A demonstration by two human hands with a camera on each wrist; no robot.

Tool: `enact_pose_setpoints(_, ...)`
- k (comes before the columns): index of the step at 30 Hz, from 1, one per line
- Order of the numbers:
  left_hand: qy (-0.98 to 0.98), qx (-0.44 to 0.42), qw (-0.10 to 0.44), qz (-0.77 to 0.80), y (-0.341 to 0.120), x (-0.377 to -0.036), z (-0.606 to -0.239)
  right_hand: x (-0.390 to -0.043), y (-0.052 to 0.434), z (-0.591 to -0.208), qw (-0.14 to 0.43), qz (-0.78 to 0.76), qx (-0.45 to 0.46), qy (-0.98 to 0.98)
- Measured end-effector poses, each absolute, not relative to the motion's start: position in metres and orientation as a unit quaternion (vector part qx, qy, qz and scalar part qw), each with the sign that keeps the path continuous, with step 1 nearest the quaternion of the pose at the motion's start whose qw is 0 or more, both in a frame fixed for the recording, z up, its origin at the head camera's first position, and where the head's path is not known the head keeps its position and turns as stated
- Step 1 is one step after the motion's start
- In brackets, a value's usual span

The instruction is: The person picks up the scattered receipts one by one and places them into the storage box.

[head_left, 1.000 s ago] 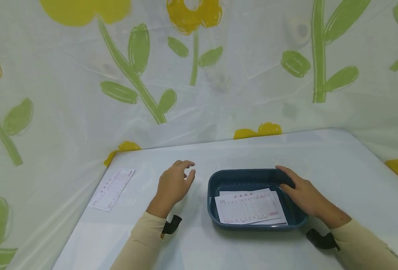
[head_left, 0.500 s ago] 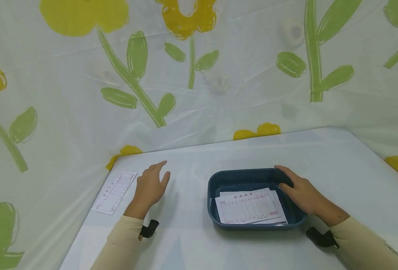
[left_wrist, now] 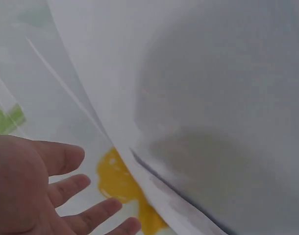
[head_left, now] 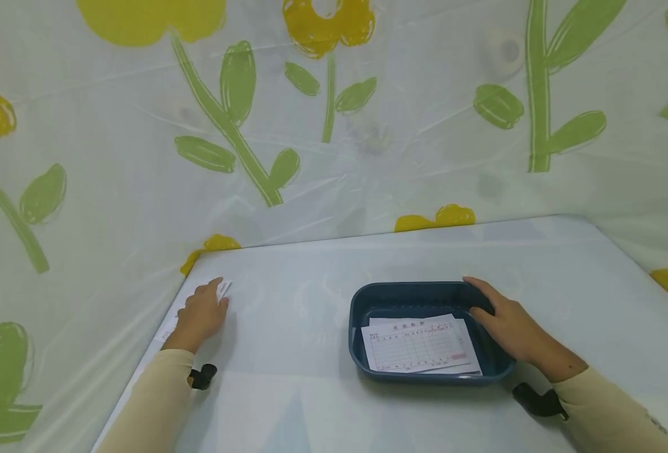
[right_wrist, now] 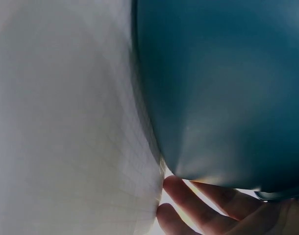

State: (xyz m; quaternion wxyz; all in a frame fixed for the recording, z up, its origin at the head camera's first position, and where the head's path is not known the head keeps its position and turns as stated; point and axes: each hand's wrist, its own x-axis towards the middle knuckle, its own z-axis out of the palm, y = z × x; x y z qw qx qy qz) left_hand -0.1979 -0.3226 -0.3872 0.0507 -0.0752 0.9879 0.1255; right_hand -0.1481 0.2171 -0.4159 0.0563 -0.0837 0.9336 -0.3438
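Note:
At the left of the head view my left hand (head_left: 200,314) is over a white printed paper slip (head_left: 224,289), covering most of it. In the left wrist view the thumb and fingers (left_wrist: 103,210) are spread and relaxed, with nothing between them. My right hand (head_left: 509,324) holds the right end of a dark blue plastic tray (head_left: 413,379), thumb inside the rim and fingers outside. The right wrist view shows fingertips (right_wrist: 181,193) behind the tray's outer wall (right_wrist: 228,98). Several similar printed slips (head_left: 413,346) lie overlapping in the tray.
The white tabletop (head_left: 288,327) stretches between the left hand and the tray. A flower-printed plastic curtain (head_left: 367,170) hangs along the table's back and left edges. Black straps with small cameras sit at both wrists.
My left hand has moved left, from near the tray across the table to over the lone slip. The right hand and the tray have stayed in place.

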Motion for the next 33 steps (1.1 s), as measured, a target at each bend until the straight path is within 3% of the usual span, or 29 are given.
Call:
enact_pose_setpoints(25, 0.972, -0.148, 0.157, 0.098, -0.38, -0.196, -0.392, -0.148, 0.215, -0.416, 0.062, -0.355, -0.075, 0.93)
enact_pose_setpoints(33, 0.971, -0.166, 0.148, 0.091, -0.386, -0.194, -0.394, -0.148, 0.216, -0.415, 0.064, -0.359, -0.073, 0.928)
